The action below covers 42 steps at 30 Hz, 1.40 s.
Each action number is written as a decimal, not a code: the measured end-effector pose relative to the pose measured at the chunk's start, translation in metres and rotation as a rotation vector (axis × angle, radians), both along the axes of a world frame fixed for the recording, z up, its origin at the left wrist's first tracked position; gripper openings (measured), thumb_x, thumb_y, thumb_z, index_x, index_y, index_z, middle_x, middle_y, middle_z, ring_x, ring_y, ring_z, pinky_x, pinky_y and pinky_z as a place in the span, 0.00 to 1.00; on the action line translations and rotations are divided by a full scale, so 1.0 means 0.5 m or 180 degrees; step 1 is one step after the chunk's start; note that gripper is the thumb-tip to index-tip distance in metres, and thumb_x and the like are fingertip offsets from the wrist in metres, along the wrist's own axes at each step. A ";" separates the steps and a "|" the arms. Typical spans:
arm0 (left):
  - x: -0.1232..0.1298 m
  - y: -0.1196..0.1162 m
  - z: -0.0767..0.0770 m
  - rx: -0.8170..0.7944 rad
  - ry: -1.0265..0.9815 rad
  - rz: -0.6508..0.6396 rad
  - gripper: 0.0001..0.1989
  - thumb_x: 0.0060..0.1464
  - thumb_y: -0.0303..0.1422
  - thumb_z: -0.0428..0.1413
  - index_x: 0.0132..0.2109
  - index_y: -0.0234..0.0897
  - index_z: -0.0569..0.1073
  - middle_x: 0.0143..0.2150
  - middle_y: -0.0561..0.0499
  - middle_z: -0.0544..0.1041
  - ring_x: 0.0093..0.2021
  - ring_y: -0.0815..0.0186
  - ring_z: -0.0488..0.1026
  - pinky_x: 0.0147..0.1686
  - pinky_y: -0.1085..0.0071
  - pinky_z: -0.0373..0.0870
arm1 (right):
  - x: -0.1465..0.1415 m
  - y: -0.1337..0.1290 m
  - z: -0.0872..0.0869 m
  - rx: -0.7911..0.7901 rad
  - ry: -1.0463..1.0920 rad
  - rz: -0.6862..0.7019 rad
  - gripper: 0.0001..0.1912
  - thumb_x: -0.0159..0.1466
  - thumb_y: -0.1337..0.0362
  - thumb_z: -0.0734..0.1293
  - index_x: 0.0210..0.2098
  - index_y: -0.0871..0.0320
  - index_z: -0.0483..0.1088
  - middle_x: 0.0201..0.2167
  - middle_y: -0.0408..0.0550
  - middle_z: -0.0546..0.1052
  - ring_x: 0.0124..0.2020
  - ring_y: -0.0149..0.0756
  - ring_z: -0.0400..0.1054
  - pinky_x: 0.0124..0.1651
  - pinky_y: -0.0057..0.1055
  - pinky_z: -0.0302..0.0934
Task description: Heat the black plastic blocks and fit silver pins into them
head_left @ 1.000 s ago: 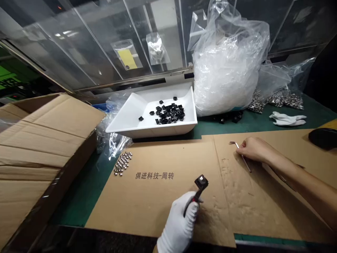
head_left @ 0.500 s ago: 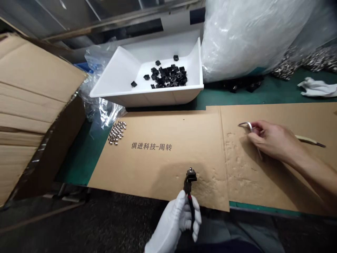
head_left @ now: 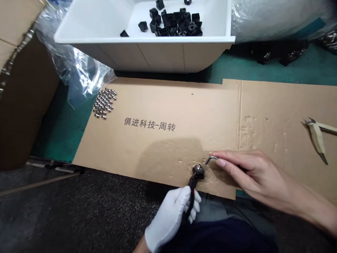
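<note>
Wearing a white glove, my left hand [head_left: 171, 207] is closed around a pair of dark pliers [head_left: 192, 183]. The pliers' jaws grip a small black block [head_left: 200, 173], and a shiny metal fitting [head_left: 199, 166] stands up from its top. My right hand [head_left: 255, 172], bare, pinches a bent hex key [head_left: 210, 159] between thumb and fingers. The short end of the hex key is just right of the fitting, apart from it by a small gap. Part of the hex key is hidden in the hand.
A cardboard sheet [head_left: 158, 102] covers the green bench. Several metal fittings [head_left: 104, 102] lie at its left. Behind stands a white bin [head_left: 147, 58] holding many black blocks [head_left: 181, 24]. A pointed tool with a pale handle [head_left: 318, 140] lies at right. Clear plastic [head_left: 84, 77] hangs beside a box.
My right hand has moved left with the hex key, from the right part of the cardboard to beside the block. My left hand still holds the pliers. The view has tilted down.
</note>
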State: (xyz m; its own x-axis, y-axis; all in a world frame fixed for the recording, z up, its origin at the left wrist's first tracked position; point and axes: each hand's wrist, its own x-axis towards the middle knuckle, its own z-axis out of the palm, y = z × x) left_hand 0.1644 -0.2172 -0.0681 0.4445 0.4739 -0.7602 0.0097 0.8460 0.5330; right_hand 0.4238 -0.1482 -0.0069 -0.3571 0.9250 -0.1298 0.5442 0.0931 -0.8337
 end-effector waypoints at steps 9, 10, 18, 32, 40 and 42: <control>-0.007 0.018 -0.004 0.0175 0.0004 -0.0297 0.32 0.66 0.56 0.48 0.39 0.28 0.77 0.29 0.45 0.75 0.27 0.67 0.69 0.31 0.69 0.66 | -0.026 0.006 -0.007 -0.0262 0.0049 0.0208 0.19 0.75 0.68 0.62 0.61 0.47 0.73 0.46 0.40 0.83 0.50 0.33 0.78 0.53 0.27 0.71; -0.008 0.019 -0.004 0.0154 0.0014 -0.0323 0.32 0.66 0.56 0.48 0.39 0.28 0.77 0.29 0.46 0.75 0.27 0.67 0.68 0.31 0.70 0.66 | -0.027 0.006 -0.007 -0.0260 0.0049 0.0220 0.19 0.75 0.68 0.62 0.61 0.47 0.73 0.46 0.41 0.83 0.50 0.34 0.78 0.53 0.27 0.71; -0.007 0.026 -0.003 0.0054 0.0083 -0.0353 0.32 0.64 0.58 0.50 0.37 0.29 0.77 0.29 0.47 0.74 0.27 0.68 0.67 0.31 0.71 0.65 | -0.036 0.012 -0.004 -0.0267 -0.0101 0.0314 0.13 0.74 0.66 0.63 0.51 0.50 0.79 0.38 0.44 0.84 0.39 0.38 0.80 0.39 0.29 0.74; 0.007 0.003 -0.013 0.0603 0.0480 -0.0285 0.32 0.65 0.57 0.48 0.34 0.30 0.77 0.27 0.46 0.75 0.27 0.66 0.71 0.30 0.70 0.69 | -0.059 -0.039 -0.024 -0.0356 0.0008 -0.0372 0.14 0.73 0.64 0.65 0.55 0.48 0.78 0.42 0.41 0.84 0.48 0.40 0.80 0.49 0.31 0.76; 0.021 -0.022 -0.031 0.0631 0.0499 -0.0135 0.31 0.65 0.57 0.48 0.33 0.32 0.75 0.26 0.48 0.74 0.25 0.68 0.69 0.26 0.72 0.66 | -0.086 -0.085 -0.032 -0.0107 0.0288 -0.0921 0.15 0.71 0.68 0.67 0.56 0.54 0.78 0.49 0.46 0.84 0.45 0.39 0.81 0.44 0.29 0.78; 0.025 -0.026 -0.033 0.0641 0.0471 -0.0091 0.31 0.65 0.57 0.48 0.33 0.32 0.75 0.26 0.48 0.73 0.24 0.69 0.68 0.26 0.73 0.66 | -0.093 -0.093 -0.035 0.0052 0.0356 -0.0957 0.16 0.71 0.71 0.67 0.57 0.56 0.77 0.51 0.48 0.83 0.47 0.37 0.81 0.48 0.27 0.77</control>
